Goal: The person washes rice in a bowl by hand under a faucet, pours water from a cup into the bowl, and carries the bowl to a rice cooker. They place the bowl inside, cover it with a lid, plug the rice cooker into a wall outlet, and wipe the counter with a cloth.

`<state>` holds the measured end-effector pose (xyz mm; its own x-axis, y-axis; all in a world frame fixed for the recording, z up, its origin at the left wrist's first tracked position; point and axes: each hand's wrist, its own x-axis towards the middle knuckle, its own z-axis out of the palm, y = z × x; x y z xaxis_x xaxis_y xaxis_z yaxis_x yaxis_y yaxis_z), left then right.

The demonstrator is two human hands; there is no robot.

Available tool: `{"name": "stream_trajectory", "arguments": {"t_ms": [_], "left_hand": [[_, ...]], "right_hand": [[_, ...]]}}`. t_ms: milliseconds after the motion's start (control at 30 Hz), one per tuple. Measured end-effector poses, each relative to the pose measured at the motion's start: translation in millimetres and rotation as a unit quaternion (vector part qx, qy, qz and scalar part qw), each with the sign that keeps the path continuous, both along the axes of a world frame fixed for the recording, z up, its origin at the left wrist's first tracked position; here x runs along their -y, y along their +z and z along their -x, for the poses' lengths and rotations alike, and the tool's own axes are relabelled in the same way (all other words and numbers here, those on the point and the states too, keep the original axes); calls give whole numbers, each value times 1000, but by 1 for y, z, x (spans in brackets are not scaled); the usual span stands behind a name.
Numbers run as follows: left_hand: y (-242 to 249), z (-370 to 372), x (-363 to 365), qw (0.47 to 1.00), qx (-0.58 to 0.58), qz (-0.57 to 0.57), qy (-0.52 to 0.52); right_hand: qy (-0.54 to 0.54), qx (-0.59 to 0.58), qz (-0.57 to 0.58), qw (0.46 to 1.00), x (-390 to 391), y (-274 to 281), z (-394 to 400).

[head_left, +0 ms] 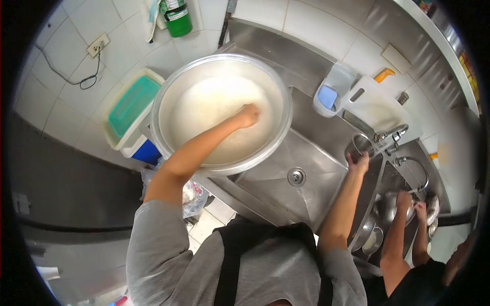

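A large round metal pot (288,109) holds cloudy whitish liquid (204,97). Over its right half is my left hand (248,116), low at the liquid, with fingers curled closed; what they hold, if anything, is hidden. My right hand (360,162) is wrapped around a metal cup (361,145) at the right side of the sink, close to the faucet (395,135). The stainless steel sink (270,168) with its drain (296,176) lies between my hands.
Right of me, a co-worker's hands (411,204) are among metal bowls (365,232) at a second basin. Behind the sink stand a clear plastic container (339,76) with a blue sponge (327,97) and a white cutting board (377,104). A green-lidded bin (133,106) stands left.
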<state>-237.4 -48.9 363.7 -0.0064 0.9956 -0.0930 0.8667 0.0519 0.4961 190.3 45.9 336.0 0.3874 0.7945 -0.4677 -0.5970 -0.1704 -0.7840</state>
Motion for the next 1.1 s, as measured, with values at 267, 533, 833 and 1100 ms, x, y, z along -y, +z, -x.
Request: {"name": "stream_trajectory", "arguments": {"t_ms": [267, 533, 833, 1100], "left_hand": [[-11, -94, -19, 815, 506, 49, 279], [26, 36, 148, 893, 141, 407, -128], [55, 91, 99, 913, -75, 395, 74], [48, 30, 88, 875, 1, 483, -30]], "right_hand": [[73, -37, -16, 997, -5, -3, -44], [65, -56, -7, 996, -15, -34, -58], [10, -72, -35, 997, -8, -26, -44], [-17, -119, -72, 990, -1, -33, -45]]}}
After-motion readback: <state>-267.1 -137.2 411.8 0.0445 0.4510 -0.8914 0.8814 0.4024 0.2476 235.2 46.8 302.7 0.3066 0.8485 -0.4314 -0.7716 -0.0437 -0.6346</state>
